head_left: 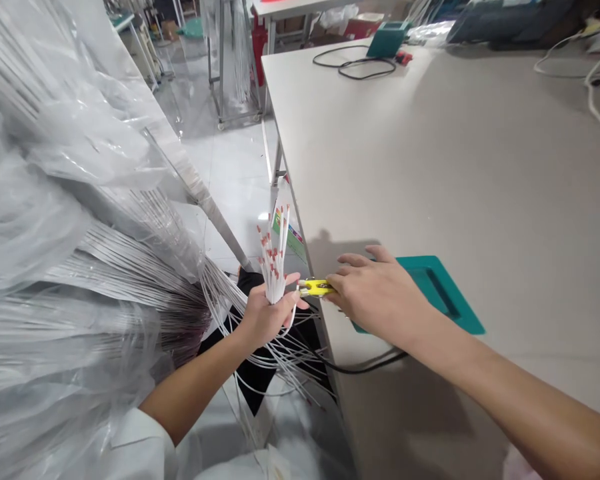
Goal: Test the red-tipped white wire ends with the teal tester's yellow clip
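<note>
My left hand (pixel 267 317) is closed around a bundle of white cables (pixel 275 287), whose reddish, copper-coloured ends stick up above the fingers. One single cable bends away from the bundle by my left thumb. My right hand (pixel 375 290), palm down over the table edge, grips a small yellow tool that looks like a wire stripper (pixel 317 287). Its jaws reach the tip of that single cable; whether they have closed on it I cannot make out. The tool's handles are hidden under my right hand. Loose lengths of white cable (pixel 280 353) hang below my left hand.
On the pale table (pixel 430 167) a teal device (pixel 460 307) lies partly behind my right hand, with a black cord (pixel 365 369) near it. Another teal box (pixel 389 40) stands at the back. Plastic-wrapped cable bundles (pixel 130 267) crowd the left side. A wheeled rack (pixel 235 73) stands beyond.
</note>
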Motion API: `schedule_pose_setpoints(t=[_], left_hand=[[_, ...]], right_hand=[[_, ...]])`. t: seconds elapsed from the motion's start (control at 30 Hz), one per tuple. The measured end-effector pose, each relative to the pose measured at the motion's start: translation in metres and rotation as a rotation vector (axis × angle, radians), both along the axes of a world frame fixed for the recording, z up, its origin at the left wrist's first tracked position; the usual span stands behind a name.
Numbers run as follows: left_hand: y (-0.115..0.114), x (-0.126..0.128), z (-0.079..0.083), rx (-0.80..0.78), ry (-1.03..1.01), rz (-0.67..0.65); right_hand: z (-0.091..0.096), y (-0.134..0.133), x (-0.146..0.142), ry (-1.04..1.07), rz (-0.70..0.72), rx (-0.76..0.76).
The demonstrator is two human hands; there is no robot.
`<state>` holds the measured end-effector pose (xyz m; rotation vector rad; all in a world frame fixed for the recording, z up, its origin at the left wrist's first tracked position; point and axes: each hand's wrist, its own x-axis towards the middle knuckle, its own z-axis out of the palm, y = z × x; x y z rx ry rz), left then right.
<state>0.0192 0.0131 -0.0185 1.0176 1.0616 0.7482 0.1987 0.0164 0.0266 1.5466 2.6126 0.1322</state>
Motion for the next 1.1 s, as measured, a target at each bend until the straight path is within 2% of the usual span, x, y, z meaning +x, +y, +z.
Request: schedule_pose_setpoints(t=[0.2,0.43,0.67,0.9,1.0,1.1], left_hand=[[-0.004,0.004,0.0,-0.037,0.091,0.056],[-0.002,0.008,0.001,-0.07,0.107,0.061],[-0.003,0.008,0.0,-0.066,0.122,0.097],[-0.005,-0.001,-0.002,-0.042,0.083,0.079],[-0.008,-0.006,0.002,-0.056,0.063,0.127],[-0.011,-0.013,0.01,-0.069,0.059,0.17]], right_hand=[[-0.007,0.002,0.003,0.003,0.017,0.027],[-0.005,0.0,0.002,-0.005,0.002,0.037],[-0.013,-0.003,0.002,0.2,-0.016,0.051],[-0.01,-0.003,0.001,0.084,-0.002,0.047],[-0.008,-0.005,0.001,0.173,0.021,0.084],[-0.008,-0.014,-0.004,0.37,0.043,0.18]])
